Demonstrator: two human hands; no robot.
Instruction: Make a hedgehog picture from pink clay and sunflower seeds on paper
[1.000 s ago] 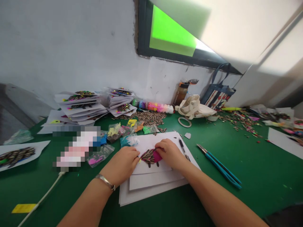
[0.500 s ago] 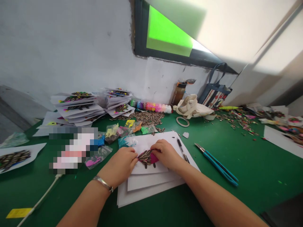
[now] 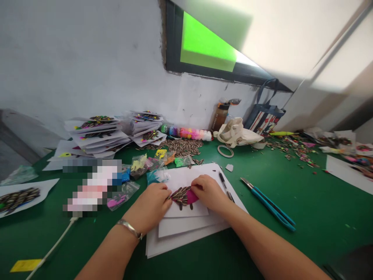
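On a white sheet of paper (image 3: 186, 213) lies a leaf-like or animal-like shape of magenta clay (image 3: 192, 196), its left part covered with overlapping striped sunflower seeds (image 3: 180, 195). Two dark seeds stick out below it. My left hand (image 3: 154, 204), with a silver bracelet on the wrist, has its fingers pressed together at the shape's left tip. My right hand (image 3: 210, 193) pinches at the upper right edge of the magenta clay. What either hand's fingertips hold, if anything, is hidden. More paper sheets lie beneath the worked sheet.
A pen (image 3: 225, 186) rests on the papers; blue-handled tweezers (image 3: 272, 206) lie to the right. Behind are small clay bags (image 3: 138, 166), a sunflower seed pile (image 3: 183, 147), a tape roll (image 3: 225, 151) and stacked seed pictures (image 3: 97, 136). A pixelated object with a cable (image 3: 52, 247) lies left.
My right hand's fingers have shifted slightly right along the magenta clay, uncovering more of it. My left hand stays at the left tip. The whole view has shifted a little.
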